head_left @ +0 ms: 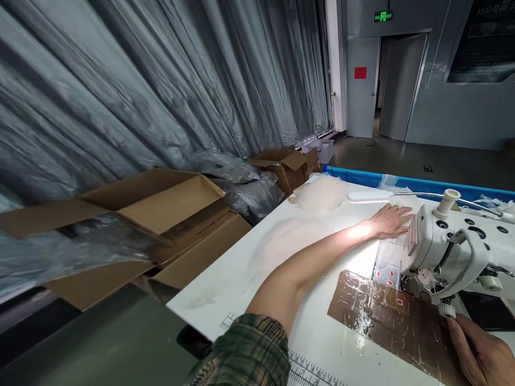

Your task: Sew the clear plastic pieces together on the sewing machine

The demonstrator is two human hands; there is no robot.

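My left hand reaches across the white table and lies flat with its fingers spread, beside the head of a white sewing machine and over some pale fabric. At the lower right, my right hand has its thumb and finger at a small ridged knob on the front of the machine; whether it pinches the knob is hard to tell. A shiny brown taped sheet lies below the needle area, its right end next to my right hand. Above my left wrist is a white lamp head.
Heaps of pale sheer fabric lie at the table's far left. Open cardboard boxes and plastic bags stand left of the table. A blue edge runs behind it. Ruler marks line the front.
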